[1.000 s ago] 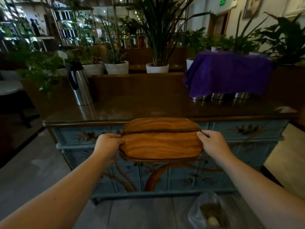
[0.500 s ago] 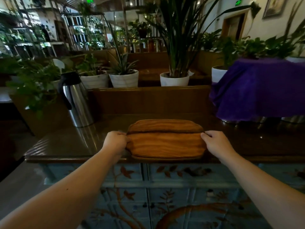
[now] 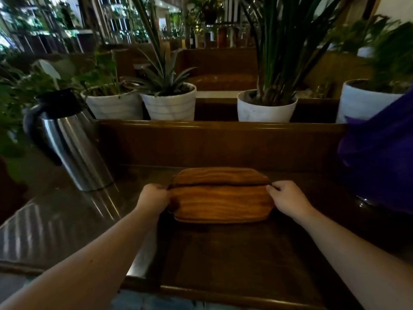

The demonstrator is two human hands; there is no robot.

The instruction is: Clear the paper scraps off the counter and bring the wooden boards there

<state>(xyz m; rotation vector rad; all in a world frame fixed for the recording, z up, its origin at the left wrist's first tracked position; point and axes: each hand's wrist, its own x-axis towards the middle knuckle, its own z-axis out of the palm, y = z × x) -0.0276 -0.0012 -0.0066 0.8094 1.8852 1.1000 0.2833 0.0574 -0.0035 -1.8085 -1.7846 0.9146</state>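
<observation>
Your left hand and right hand are each closed on one short end of the stack of rounded orange-brown wooden boards, the fingers curled around the edges. The stack sits low over the dark glossy brown counter, toward its back half and roughly in the middle; from this angle you cannot tell whether its underside is resting on the surface or held just above it. A dark seam runs along the stack's length where the upper board is set back from the lower one.

To your left on the counter stands a tall stainless-steel thermal jug with a black lid and handle, well apart from the boards. At the right edge a purple cloth drapes down to the counter. Behind the raised wooden back ledge stands a row of white plant pots with green leaves.
</observation>
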